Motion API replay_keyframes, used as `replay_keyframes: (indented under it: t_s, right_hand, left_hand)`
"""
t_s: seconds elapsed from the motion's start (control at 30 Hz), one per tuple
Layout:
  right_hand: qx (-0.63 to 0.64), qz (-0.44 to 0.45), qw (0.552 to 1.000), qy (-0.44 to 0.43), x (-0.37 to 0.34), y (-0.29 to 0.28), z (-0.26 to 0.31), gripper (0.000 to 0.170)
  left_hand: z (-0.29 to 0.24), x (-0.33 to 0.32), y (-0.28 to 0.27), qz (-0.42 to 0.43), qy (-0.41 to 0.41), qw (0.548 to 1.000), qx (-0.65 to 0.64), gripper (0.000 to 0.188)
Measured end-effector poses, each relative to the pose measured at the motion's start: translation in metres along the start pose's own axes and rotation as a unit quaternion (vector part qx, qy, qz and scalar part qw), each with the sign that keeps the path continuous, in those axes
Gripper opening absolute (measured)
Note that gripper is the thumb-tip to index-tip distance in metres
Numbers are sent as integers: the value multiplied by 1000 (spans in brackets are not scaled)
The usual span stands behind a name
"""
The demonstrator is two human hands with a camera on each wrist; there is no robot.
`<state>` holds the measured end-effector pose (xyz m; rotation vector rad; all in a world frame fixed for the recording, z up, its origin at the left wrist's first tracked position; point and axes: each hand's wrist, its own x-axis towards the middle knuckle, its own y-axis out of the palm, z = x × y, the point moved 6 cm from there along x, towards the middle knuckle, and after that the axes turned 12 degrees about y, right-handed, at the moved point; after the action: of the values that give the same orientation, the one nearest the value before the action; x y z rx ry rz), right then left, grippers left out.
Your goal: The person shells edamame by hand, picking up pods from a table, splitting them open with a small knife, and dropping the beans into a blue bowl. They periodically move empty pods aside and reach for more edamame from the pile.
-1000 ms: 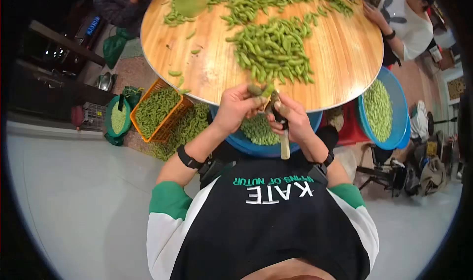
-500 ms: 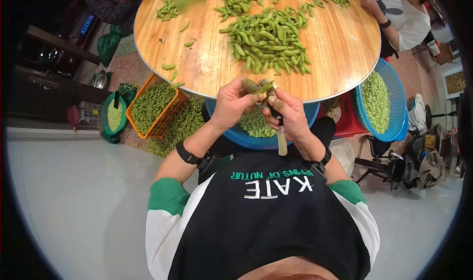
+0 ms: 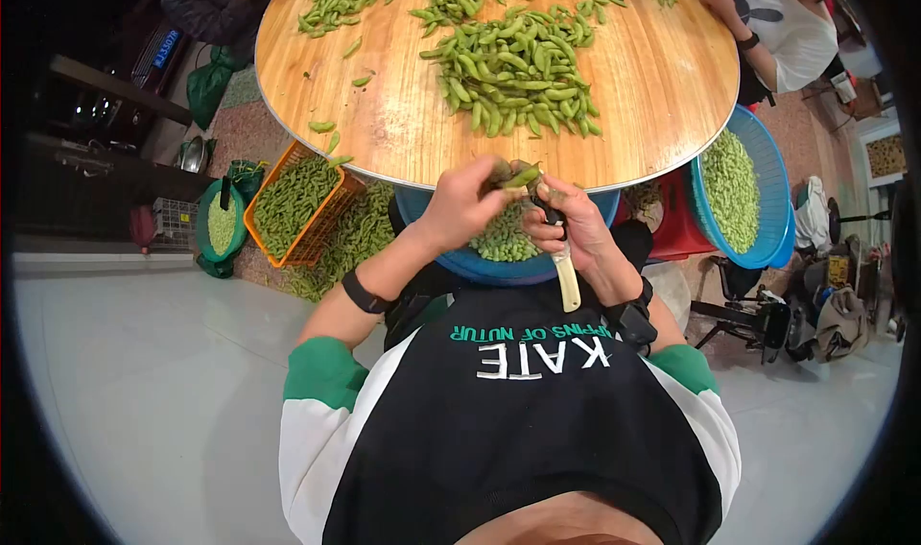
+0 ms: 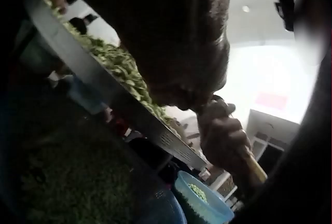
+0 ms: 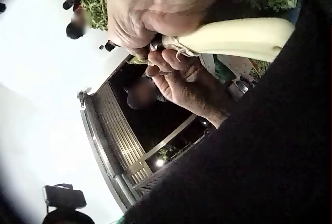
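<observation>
My left hand (image 3: 459, 202) pinches a green soybean pod (image 3: 523, 177) at the table's near edge. Beside it, my right hand (image 3: 580, 224) grips a slim tool with a cream handle (image 3: 568, 281) and a dark upper section; its working end is hidden among the fingers. In the right wrist view the handle (image 5: 233, 36) sticks out from under the palm, and the left fingertips meet the right hand there. Below both hands a blue basin (image 3: 480, 270) holds shelled beans. A heap of pods (image 3: 518, 70) lies on the round wooden table (image 3: 336, 84) just beyond.
More pods spread along the table's far side, where another person (image 3: 767, 36) sits at the right. An orange basket (image 3: 309, 248) of pods and a green basin (image 3: 203, 221) stand at the left. To the right is a blue basket (image 3: 767, 246) of shelled beans.
The tool's handle has swung so its lower end points further right. My hands stay close together around the pod, and the table has shifted slightly up and left in the head view.
</observation>
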<state>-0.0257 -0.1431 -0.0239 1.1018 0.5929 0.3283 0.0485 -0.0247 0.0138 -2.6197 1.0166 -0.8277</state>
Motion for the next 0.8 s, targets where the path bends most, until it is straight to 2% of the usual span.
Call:
replay_keyframes:
  t_s: [0.03, 0.07, 0.1, 0.13, 0.17, 0.23, 0.27, 0.33, 0.47, 0.53, 0.57, 0.6, 0.63, 0.7, 0.77, 0.8]
  right_hand:
    - [2, -1, 1000, -2, -1, -1, 0, 21]
    - [12, -5, 1000, 7, -2, -1, -3, 21]
    - [21, -9, 1000, 16, -3, -2, -5, 21]
    - [22, -9, 1000, 14, -4, -2, -4, 21]
    - [16, 2, 1000, 14, -5, -2, -3, 21]
    - [12, 13, 1000, 15, -6, -3, -4, 21]
    - [2, 11, 1000, 4, -6, -4, -2, 22]
    - [-10, 10, 1000, -8, -8, -3, 1, 22]
    - [-27, 9, 999, -15, -14, 0, 4, 23]
    - [-32, 15, 999, -29, -16, 0, 6, 22]
    - [-34, -3, 999, -37, -16, -1, 9, 28]
    - [-33, -23, 998, -43, -17, -3, 9, 35]
    - [-35, -21, 998, -45, -17, -1, 8, 35]
    - [-130, -123, 980, -86, -19, -6, 12, 32]
    - [-155, -146, 972, -96, -17, -14, 12, 29]
    - [-274, -196, 930, -145, -19, -12, 19, 27]
  left_hand:
    - [0, 1, 1, 3, 0, 1000, -1, 17]
    - [-11, 1, 0, -4, 80, 991, 109, 18]
    - [-24, 2, 1, -11, 158, 963, 217, 19]
    - [-37, 4, 2, -14, 217, 945, 244, 19]
    - [-40, 6, 1, -13, 218, 945, 244, 19]
    - [-26, 6, -2, 7, 92, 989, 113, 18]
    - [-26, 6, 0, 7, 92, 989, 114, 18]
    - [-17, 7, 3, -23, 52, 998, 30, 16]
    - [-10, 5, 9, -14, 28, 998, -60, 13]
    - [-1, 3, 18, -25, -132, 962, -237, 14]
    - [-2, 6, 19, -24, -126, 963, -235, 14]
    - [1, 2, 21, -34, -168, 951, -258, 17]
    - [5, -1, 23, -45, -208, 936, -279, 20]
    - [5, -1, 25, -38, -208, 943, -255, 21]
    - [5, -1, 27, -25, -212, 954, -211, 22]
    - [-2, 1, 25, -22, -180, 972, -152, 20]
